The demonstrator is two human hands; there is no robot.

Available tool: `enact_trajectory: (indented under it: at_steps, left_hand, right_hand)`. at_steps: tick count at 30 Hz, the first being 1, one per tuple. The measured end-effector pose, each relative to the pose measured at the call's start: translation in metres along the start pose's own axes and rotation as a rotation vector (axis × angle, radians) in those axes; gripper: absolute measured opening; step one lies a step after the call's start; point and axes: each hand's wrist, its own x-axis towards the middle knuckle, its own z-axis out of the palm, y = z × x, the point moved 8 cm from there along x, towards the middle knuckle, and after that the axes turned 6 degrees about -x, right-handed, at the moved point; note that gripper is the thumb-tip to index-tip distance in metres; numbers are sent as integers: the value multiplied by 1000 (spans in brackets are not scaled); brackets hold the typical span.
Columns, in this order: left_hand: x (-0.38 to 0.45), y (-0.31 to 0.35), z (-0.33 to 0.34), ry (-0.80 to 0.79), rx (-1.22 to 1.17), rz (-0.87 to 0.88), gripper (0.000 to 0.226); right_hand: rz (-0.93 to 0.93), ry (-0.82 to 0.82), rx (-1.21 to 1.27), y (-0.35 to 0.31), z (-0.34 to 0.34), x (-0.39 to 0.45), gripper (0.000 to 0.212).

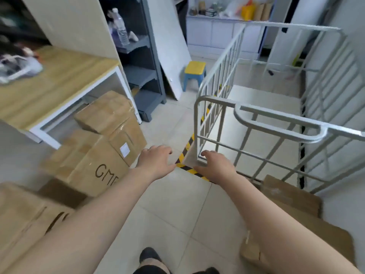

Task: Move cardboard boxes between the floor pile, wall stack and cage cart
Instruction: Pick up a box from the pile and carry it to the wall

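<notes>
Reaching forward and down, both hands hang empty over the tiled floor (173, 204), fingers loosely spread and gripping nothing. Leftmost lies the floor pile (94, 155) of cardboard boxes, tucked against the front edge and leg of the desk (49, 86); its nearest member, the lettered box (98, 175), sits just left of the left hand (156, 161) and slightly below it, its long side seeming to run away toward the desk. That hand is clearly the nearer one to the pile. The right hand (215, 167) hovers close to the near corner of the cage cart (256, 125), whose bed shows no box, at its striped bumper edge. More cardboard (292, 196) lies at the far right, beside the right forearm. Judging by this, a leftward turn suits the next pickup.
</notes>
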Motion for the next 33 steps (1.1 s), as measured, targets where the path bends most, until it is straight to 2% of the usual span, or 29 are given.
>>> enact_trajectory:
  at_steps: [8, 15, 24, 30, 33]
  left_hand:
    - [-139, -211, -22, 93, -130, -380, 46]
    - [-271, -363, -9, 59, -157, -686, 46]
    - [-371, -456, 11, 86, -301, -972, 50]
    - [-414, -487, 23, 150, -384, -1166, 47]
    - [-409, -501, 24, 162, -394, -1197, 46]
  right_hand:
    - [-431, -80, -159, -247, 70, -5, 60]
    - [-649, -188, -225, -422, 153, -38, 59]
    - [-910, -291, -325, -552, 227, -72, 48]
    - [-1069, -397, -389, -614, 273, -78, 55]
    - [-1061, -415, -407, -628, 288, -62, 56]
